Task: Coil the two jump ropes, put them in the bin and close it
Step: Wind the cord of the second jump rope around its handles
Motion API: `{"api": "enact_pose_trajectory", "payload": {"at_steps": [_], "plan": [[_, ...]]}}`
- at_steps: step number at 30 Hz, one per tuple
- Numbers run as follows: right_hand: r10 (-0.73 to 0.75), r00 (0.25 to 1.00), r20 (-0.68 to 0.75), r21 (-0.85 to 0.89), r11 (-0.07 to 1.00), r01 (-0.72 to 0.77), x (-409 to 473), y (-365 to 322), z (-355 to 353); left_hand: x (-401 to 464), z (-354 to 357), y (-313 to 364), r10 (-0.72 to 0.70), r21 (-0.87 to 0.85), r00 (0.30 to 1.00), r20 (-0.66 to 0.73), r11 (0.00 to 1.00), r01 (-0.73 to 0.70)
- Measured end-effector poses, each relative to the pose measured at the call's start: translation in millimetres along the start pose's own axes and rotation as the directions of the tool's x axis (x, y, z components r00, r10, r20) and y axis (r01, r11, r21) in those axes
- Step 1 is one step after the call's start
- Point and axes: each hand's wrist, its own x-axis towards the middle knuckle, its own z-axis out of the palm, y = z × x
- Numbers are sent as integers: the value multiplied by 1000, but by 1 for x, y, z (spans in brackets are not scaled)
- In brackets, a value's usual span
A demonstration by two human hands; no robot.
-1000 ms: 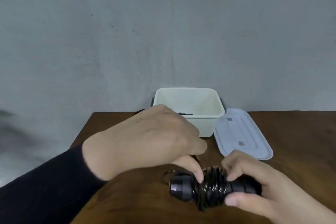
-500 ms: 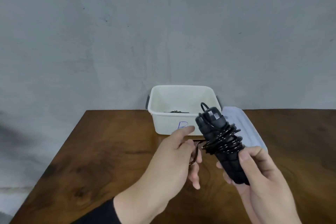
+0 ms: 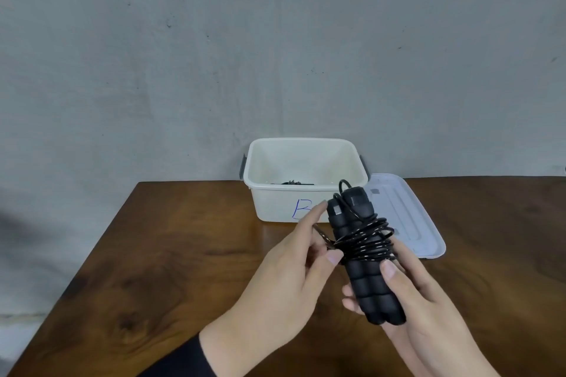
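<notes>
A black jump rope (image 3: 361,254), its two foam handles side by side with the cord wound around them, stands tilted above the table. My right hand (image 3: 419,309) grips the lower part of the handles. My left hand (image 3: 294,278) pinches a loop of the cord at the left of the bundle. Behind them sits an open white bin (image 3: 275,202) marked with a blue letter; a second black rope (image 3: 294,183) lies in its bottom, mostly hidden by the front wall. The bin's pale lid (image 3: 410,223) lies flat to its right.
The brown wooden table (image 3: 159,269) ends at a left edge and a back edge against a grey wall (image 3: 275,55). The bin stands at the back edge, with dark latches on its sides.
The rope bundle was lifted from lying on the table to an upright tilt in my right hand. My left hand moved off the top of it to the cord at its left side.
</notes>
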Motion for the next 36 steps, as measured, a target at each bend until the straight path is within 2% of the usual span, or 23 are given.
{"api": "enact_pose_trajectory", "payload": {"at_steps": [2, 5, 7, 13, 23, 25, 27, 29, 31, 34, 36], "plan": [[20, 1000, 13, -9, 1000, -20, 0, 2, 1, 0, 4, -4, 65, 125, 998, -17, 990, -63], [47, 998, 35, -17, 999, -46, 1, 8, 0, 2, 10, -13, 179, 372, 980, -83, 918, -136], [57, 997, 44, -3, 998, -57, 1, 11, 0, 3, 13, -17, 220, 419, 967, -127, 896, -149], [67, 996, 62, 50, 996, -71, 1, 11, 1, 2, 14, -14, 195, 199, 955, -224, 968, -151], [70, 996, 59, 149, 986, -79, -2, 17, 8, 6, 15, -16, 313, 244, 893, -324, 939, -241], [67, 996, 53, 148, 986, -74, -3, 14, 9, 7, 12, -15, 284, 177, 893, -348, 956, -235], [69, 996, 50, 149, 986, -76, -4, 12, 9, 8, 9, -14, 193, 26, 912, -361, 980, -198], [76, 996, 41, 140, 987, -81, -3, 10, 8, 9, 5, -13, 142, -83, 933, -332, 980, -178], [80, 996, 37, 131, 988, -84, -3, 9, 8, 11, -1, -12, 143, -103, 950, -276, 979, -177], [83, 996, 41, 121, 989, -87, -3, 7, 8, 15, -14, -13, 117, -189, 984, -131, 972, -140], [83, 996, 40, 113, 990, -87, -2, 5, 8, 18, -24, -15, 131, -190, 991, -27, 973, -134]]}}
